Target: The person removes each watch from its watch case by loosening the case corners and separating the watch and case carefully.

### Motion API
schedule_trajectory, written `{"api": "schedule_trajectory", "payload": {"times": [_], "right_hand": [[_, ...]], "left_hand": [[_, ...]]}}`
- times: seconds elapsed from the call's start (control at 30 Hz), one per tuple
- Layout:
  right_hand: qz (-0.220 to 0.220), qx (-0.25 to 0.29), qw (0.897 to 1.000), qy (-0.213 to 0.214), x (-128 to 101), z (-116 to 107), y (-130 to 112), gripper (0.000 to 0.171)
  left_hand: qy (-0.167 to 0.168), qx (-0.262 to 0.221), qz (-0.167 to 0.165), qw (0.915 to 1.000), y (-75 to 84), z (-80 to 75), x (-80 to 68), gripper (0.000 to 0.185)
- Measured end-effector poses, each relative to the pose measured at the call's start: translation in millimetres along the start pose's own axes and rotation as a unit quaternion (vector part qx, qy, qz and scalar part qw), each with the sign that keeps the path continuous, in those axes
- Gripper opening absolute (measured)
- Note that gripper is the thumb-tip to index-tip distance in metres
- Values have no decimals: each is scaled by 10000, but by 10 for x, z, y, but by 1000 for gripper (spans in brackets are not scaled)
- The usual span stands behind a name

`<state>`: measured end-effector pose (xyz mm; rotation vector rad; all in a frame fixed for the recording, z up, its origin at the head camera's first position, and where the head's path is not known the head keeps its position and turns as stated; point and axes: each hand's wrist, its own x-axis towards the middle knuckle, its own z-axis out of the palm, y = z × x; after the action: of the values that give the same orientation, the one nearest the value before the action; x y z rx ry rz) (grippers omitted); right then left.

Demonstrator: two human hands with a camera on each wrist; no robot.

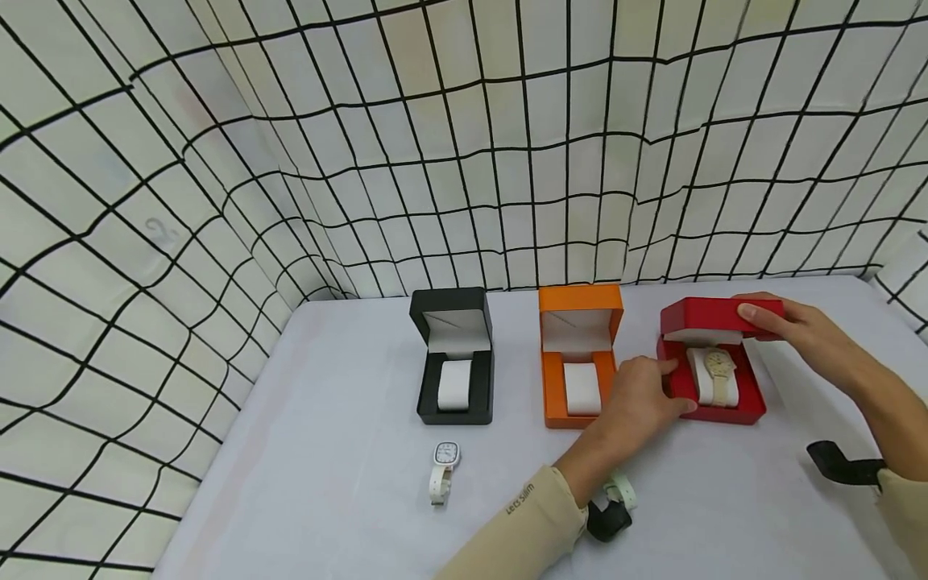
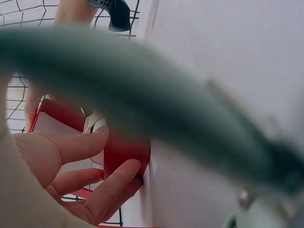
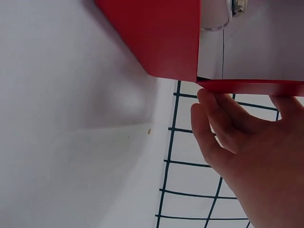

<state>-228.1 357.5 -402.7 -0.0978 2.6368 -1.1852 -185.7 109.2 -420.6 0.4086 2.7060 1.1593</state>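
On the white table, my left hand steadies the red hinged watch box; right hand grips its lid half-lowered over the cream wristwatch. Next, I judge: press shut gently.

left wrist view: blurred green strap crosses from 10 to 4 o'clock, hiding most of the red box | head view: pale watch at 6 o'clock half-hidden behind left sleeve | right wrist view: watch face cut off at 12 o'clock
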Motion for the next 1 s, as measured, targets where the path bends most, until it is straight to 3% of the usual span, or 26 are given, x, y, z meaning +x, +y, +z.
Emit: {"api": "schedule_trajectory", "payload": {"times": [0.1,0.4,0.77,1.0], "right_hand": [[-112,130,9997,152,-4,28,8,79],[-760,124,9899,1194,-90,121,9,48],[-1314,520,9789,1477,-139,185,-57,42],[-1366,588,9768,1539,-158,180,-42,45]], "left_hand": [[-7,-64,23,10000,4,-1,-5,57],[-30,-199,-87,9998,20,-19,-20,58],[10,-280,-210,9994,6,-11,-18,57],[13,-359,-317,9989,12,0,-23,57]]}}
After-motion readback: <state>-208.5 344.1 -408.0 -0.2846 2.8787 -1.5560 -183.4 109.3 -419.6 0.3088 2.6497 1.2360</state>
